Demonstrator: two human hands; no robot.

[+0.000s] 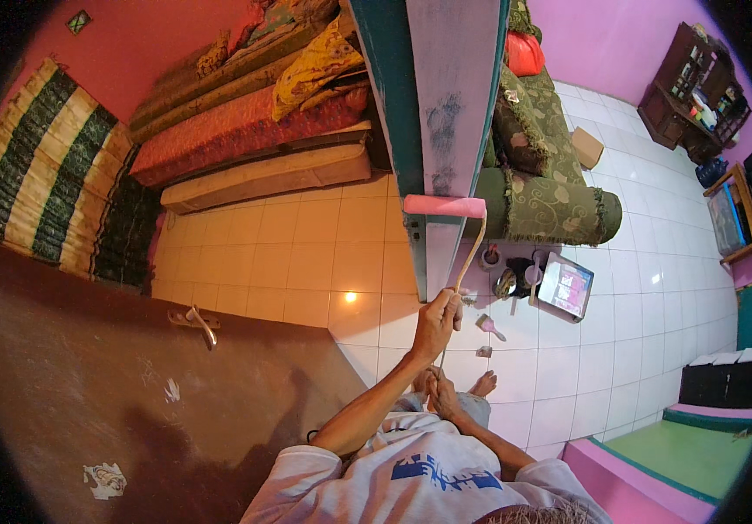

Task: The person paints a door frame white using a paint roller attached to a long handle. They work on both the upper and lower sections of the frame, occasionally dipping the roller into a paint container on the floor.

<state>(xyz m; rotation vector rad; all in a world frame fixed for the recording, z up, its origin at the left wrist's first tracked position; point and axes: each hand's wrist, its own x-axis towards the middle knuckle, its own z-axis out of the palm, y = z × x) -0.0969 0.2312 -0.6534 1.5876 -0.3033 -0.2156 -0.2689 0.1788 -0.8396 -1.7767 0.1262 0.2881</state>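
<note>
A paint roller with a pink sleeve (444, 206) lies across the lilac wall end (453, 96), which has teal along its side. Dark smudges mark the lilac face above the sleeve. From the sleeve's right end the bent frame (474, 251) runs down to a thin pole. My left hand (439, 325) is closed around the upper part of the pole. Lower down, close to my body, my right hand (444, 397) is wrapped round its lower part. On the floor to the right lie a pink paintbrush (490, 327) and a small flat piece (483, 352) I cannot make out.
A paint tray (565, 286) and an open can (504, 283) stand on the white tiles. A rolled green carpet (559, 206) lies beyond them. On the left is a brown door (88, 375) with a metal handle (197, 324); mattresses (262, 179) lie behind it.
</note>
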